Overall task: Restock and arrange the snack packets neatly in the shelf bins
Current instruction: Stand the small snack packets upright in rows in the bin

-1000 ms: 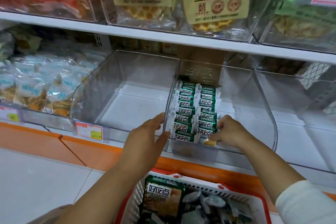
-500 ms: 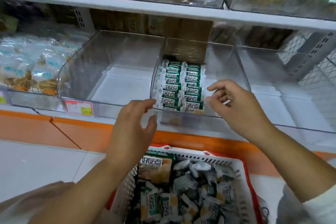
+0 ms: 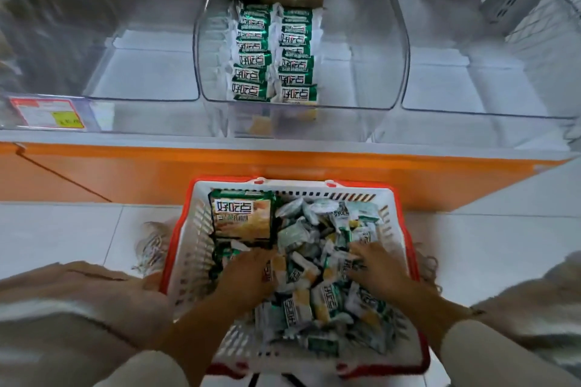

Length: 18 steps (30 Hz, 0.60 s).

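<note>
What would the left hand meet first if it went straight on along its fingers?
The loose snack packets heaped in the basket. The left hand seems to touch them at its fingertips, though blur makes depth uncertain.

Small green-and-white snack packets point(image 3: 273, 55) are sitting in two tidy rows inside the middle bin point(image 3: 361, 106), a clear plastic tub with a curved front wall. The packets are overlapping like shingles with their printed labels facing up, and the rows are running from the front wall to the back while keeping to the bin's left half. The left bin point(image 3: 141, 78) and the right bin point(image 3: 478, 88), both clear, are standing just beside it in one line. More loose packets point(image 3: 317, 289) are lying heaped at all angles in a red-and-white basket point(image 3: 396, 229) in front of the bins. A larger bag point(image 3: 241, 217) with the same lettering is lying face up in the basket's far left corner.
</note>
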Available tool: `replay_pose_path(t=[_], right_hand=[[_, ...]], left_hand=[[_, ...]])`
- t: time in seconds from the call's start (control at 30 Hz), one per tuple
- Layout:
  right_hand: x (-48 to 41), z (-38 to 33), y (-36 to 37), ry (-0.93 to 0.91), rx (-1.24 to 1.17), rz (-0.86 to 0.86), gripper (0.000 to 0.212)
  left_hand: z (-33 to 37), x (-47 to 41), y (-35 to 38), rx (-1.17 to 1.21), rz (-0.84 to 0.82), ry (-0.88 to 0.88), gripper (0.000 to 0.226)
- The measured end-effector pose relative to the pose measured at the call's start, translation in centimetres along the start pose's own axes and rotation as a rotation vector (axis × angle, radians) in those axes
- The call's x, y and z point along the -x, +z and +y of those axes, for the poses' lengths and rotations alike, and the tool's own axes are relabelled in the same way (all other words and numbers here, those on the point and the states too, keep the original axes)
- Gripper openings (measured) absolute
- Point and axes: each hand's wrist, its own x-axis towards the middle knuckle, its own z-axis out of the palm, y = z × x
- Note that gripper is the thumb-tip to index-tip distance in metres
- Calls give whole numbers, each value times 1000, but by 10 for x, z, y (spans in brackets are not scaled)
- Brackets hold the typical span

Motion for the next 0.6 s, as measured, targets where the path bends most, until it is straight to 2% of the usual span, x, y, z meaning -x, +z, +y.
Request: replay_pose_path(t=[0.13, 0.23, 0.3, 0.4, 0.5, 0.57, 0.6], right_hand=[[-12, -7, 7, 31, 39, -13, 67], [-13, -12, 14, 62, 173, 23, 49], [-14, -14, 15, 63, 168, 69, 44], [-8, -20, 10, 63, 5, 91, 31], [1, -30, -2, 54, -192, 151, 37], [6, -42, -15, 38, -349, 159, 39], [11, -51, -24, 47, -434, 142, 51]], left_hand=[[-9, -19, 5, -25, -33, 0, 76], [-11, -29, 10, -49, -70, -19, 85], [-12, -34, 12, -36, -82, -19, 85], [-8, -34, 6, -95, -103, -42, 77], [-1, -27, -3, -124, -42, -68, 67], [9, -15, -16, 33, 48, -92, 66], [17, -9, -25, 188, 88, -104, 65]])
